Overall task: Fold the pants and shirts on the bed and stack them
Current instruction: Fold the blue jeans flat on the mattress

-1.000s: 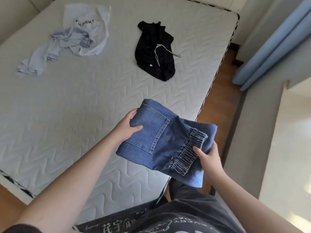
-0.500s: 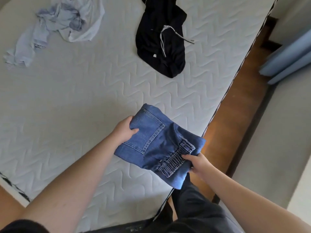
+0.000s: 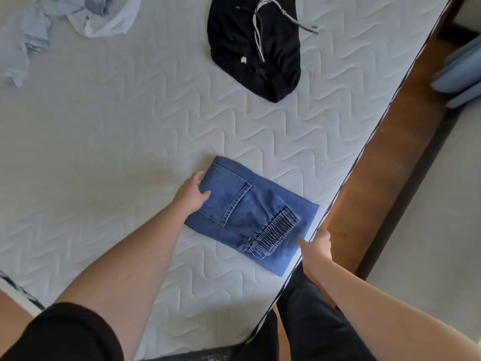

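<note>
The folded jeans (image 3: 250,217) are lying flat on the white quilted mattress (image 3: 125,142), close to its right edge and near the corner closest to the person, with a back pocket facing up and an elastic gathered band showing toward the right end. The left hand (image 3: 191,195) is gripping the left end of the denim bundle, its thumb lying on top of the fabric and its fingers tucked around the edge. The right hand (image 3: 316,247) is sitting at the bundle's right end, right at the mattress edge, with a finger or thumb reaching onto the lighter denim; whether it is pinching the cloth or only touching it cannot be told from this view. Farther up the bed, well apart from the jeans, a crumpled black garment (image 3: 257,48) with a pale drawstring is lying unfolded. In the upper left corner, a rumpled heap of pale blue and white clothing (image 3: 65,19) is lying partly cut off by the frame. A wooden floor (image 3: 385,157) is running along the right side of the bed, and the person's dark trousers (image 3: 312,321) are showing just below the mattress corner.
</note>
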Available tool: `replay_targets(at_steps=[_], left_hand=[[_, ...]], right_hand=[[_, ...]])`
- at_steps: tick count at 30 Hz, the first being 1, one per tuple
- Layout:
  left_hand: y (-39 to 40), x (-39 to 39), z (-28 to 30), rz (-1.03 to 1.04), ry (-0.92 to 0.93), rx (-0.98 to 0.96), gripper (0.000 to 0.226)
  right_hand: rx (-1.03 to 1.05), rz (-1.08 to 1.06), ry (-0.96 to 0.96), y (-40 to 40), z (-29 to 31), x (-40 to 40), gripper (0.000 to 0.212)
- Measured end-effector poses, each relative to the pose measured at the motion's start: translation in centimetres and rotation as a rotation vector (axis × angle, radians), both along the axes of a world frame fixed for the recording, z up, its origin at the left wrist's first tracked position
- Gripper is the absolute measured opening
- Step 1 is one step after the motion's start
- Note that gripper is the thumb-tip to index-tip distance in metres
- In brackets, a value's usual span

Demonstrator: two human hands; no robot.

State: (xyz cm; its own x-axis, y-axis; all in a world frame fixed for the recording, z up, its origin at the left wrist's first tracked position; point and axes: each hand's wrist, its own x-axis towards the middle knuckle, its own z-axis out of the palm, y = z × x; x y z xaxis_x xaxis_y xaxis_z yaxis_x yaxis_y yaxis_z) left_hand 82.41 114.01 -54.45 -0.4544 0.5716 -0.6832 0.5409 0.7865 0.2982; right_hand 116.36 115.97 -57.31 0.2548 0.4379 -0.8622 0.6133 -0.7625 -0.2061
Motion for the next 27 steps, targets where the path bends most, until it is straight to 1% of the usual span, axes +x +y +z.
replay_targets(at_steps=[2,4,6,7,9,11,13,15,17,18,21,24,27], left_hand=[[0.2,0.3,-0.4,-0.039,-0.013,0.052,0.068],[0.2,0.6,-1.1,-0.049,0.015,0.067,0.069],[0.2,0.9,-1.8,-0.048,0.058,0.062,0.070],[0.3,1.2,-2.2,-0.094,0.096,0.071,0.071],[0.6,1.8,-3.2,-0.272,0.199,0.115,0.070],[1.1,2.7,-4.5,-0.425,0.277,0.155,0.069],[1.9,3.7,-6.0,-0.473,0.295,0.175,0.066],[2.8,4.4,-7.8,-0.431,0.267,0.173,0.065],[2.8,4.7,-9.7,-0.437,0.276,0.135,0.067],[2.5,4.8,-10.6,-0.470,0.316,0.137,0.068],[0.9,5.2,-12.1,-0.525,0.484,0.255,0.066],[-0.5,6.1,-13.7,-0.481,0.583,0.343,0.063],[-2.2,6.7,-14.4,-0.442,0.589,0.351,0.063]], right_hand=[[0.020,0.147,-0.030,-0.5,-0.1,0.3,0.074],[0.077,0.218,-0.016,-0.5,0.0,0.3,0.075],[0.258,0.362,-0.009,0.2,0.0,-0.2,0.075],[0.378,0.474,0.000,0.7,-0.1,-0.7,0.074],[0.567,0.700,0.048,1.9,-0.4,-2.4,0.068],[0.650,0.860,0.096,2.8,-1.3,-4.9,0.064],[0.706,1.014,0.123,3.0,-2.6,-7.7,0.064],[0.753,1.153,0.107,3.0,-4.4,-10.1,0.067],[0.761,1.239,0.067,3.3,-6.2,-11.5,0.070],[0.762,1.280,0.046,3.5,-7.2,-11.7,0.071],[0.756,1.368,0.000,3.9,-9.3,-11.3,0.074],[0.780,1.369,-0.062,3.6,-10.1,-11.1,0.077],[0.742,1.322,-0.112,3.6,-10.0,-10.1,0.083]])
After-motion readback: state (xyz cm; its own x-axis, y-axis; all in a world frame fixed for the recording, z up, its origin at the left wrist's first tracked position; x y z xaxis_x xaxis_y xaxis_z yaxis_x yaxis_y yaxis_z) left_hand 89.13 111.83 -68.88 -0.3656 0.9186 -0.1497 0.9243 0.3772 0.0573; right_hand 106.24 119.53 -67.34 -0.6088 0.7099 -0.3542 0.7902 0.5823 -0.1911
